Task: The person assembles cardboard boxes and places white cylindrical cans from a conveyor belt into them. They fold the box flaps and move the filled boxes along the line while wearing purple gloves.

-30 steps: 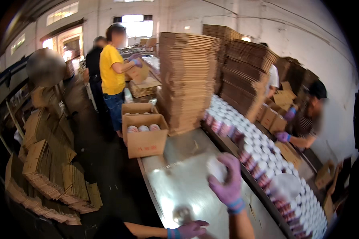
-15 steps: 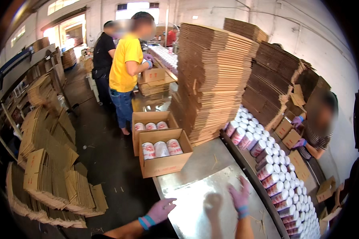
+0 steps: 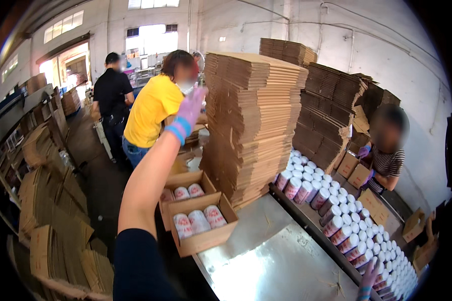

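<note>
My left hand point(image 3: 191, 106), in a purple glove with a blue band at the wrist, is raised high with its fingers stretched upward. It appears beside the top of a tall stack of flattened cardboard boxes point(image 3: 251, 120); whether it touches the stack I cannot tell. Nothing shows in it. At the lower right my right hand point(image 3: 370, 275), gloved alike, is open beside the rows of white-lidded cans point(image 3: 340, 233). Its fingers overlap the cans in the view; contact is unclear. Left of the stack, an open carton point(image 3: 206, 244) holds three cans, with a second open carton point(image 3: 206, 181) behind it.
A metal table point(image 3: 271, 251) lies before me, with a dark rail point(image 3: 306, 220) along the cans. A person in yellow point(image 3: 153, 108) and one in black point(image 3: 111, 95) stand ahead. Another person point(image 3: 386, 163) handles cartons at right. Folded cardboard point(image 3: 47, 251) fills the left floor.
My left hand has risen from above the metal table to the height of the stack's top. My right hand has moved rightward to the cans. The view has shifted, and the person in yellow leans forward.
</note>
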`<action>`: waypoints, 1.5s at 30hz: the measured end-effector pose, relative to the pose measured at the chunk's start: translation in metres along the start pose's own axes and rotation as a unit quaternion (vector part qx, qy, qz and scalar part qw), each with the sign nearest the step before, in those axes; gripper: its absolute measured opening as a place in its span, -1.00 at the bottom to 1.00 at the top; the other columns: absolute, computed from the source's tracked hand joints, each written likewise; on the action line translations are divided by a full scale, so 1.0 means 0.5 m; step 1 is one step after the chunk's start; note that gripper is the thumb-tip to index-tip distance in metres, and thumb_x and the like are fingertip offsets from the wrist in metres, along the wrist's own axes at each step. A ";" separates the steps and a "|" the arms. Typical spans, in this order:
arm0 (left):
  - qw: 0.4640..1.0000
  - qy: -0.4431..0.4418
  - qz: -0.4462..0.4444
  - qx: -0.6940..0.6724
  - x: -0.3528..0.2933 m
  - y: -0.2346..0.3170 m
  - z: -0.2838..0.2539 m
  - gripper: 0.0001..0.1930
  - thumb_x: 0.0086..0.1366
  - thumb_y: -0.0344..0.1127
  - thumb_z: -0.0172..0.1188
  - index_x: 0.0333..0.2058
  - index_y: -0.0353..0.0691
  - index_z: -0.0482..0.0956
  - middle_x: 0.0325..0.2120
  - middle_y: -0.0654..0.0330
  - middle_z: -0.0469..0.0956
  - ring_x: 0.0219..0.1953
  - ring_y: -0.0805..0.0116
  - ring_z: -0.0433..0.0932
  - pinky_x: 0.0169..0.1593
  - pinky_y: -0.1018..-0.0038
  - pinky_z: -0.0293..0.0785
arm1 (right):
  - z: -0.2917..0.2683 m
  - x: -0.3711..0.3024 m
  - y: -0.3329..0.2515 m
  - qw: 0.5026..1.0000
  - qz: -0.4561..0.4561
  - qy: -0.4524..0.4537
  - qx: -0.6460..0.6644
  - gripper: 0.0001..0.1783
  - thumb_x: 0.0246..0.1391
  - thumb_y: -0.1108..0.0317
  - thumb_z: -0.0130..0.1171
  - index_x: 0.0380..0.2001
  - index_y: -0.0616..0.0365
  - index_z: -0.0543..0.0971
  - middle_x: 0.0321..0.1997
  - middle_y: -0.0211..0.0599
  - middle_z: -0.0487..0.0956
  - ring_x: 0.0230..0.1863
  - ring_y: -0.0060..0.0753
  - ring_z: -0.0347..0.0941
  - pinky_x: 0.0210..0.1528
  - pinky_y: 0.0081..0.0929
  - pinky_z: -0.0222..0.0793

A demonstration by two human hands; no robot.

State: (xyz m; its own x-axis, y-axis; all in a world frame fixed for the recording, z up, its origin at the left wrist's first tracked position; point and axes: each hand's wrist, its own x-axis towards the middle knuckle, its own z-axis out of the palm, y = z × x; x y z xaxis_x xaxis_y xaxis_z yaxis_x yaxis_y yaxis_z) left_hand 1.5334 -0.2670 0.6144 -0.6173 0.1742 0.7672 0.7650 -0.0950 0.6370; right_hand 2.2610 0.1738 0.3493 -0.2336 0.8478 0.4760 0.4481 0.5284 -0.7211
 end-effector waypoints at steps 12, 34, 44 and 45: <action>0.967 0.104 -0.212 -0.098 0.400 -0.281 0.022 -0.43 0.30 0.12 -0.11 -0.09 -0.37 0.38 -0.19 0.06 0.45 -0.17 0.17 0.35 0.02 0.34 0.27 | 0.489 0.200 -1.172 0.920 -0.159 -0.264 0.241 -0.24 0.23 0.00 -0.04 0.26 0.39 0.10 0.31 0.12 0.19 0.35 -0.14 0.08 0.33 -0.43 -0.02; 0.830 -0.209 -0.280 -0.435 -0.148 0.290 0.028 -0.40 0.28 0.18 -0.02 0.11 -0.14 0.24 -0.04 0.12 0.36 0.05 0.05 0.43 -0.05 0.11 0.53 | 0.137 0.080 -0.904 0.920 -0.133 -0.043 0.365 -0.52 0.09 0.33 0.10 0.10 0.20 0.38 0.05 -0.22 0.48 0.07 -0.29 0.41 0.11 -0.41 0.31; 0.923 -0.355 -0.134 -0.063 -0.824 0.241 0.124 -0.57 -0.02 -0.55 0.27 -0.15 -0.37 0.35 -0.22 -0.11 0.38 -0.18 -0.12 0.40 -0.06 0.17 0.37 | -0.103 -0.406 -0.455 0.922 0.118 -0.047 0.366 -0.32 -0.09 0.26 0.19 0.14 0.23 0.30 0.14 -0.25 0.38 0.15 -0.34 0.30 0.17 -0.39 0.23; 0.897 -0.354 -0.232 -0.127 -0.886 0.240 0.127 -0.57 -0.01 -0.52 0.27 -0.14 -0.36 0.35 -0.26 -0.13 0.38 -0.20 -0.18 0.39 -0.08 0.16 0.38 | -0.098 -0.460 -0.399 0.924 0.127 -0.058 0.357 -0.32 -0.09 0.23 0.18 0.14 0.22 0.30 0.14 -0.28 0.36 0.16 -0.34 0.28 0.18 -0.38 0.21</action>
State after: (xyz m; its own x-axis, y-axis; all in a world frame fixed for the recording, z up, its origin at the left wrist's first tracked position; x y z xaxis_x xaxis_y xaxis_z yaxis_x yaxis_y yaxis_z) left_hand 1.9103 -0.2935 0.3461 -0.5187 0.8225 0.2332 0.3344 -0.0559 0.9408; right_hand 2.2678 -0.1288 0.4084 -0.3080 0.9258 0.2194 -0.1724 0.1725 -0.9698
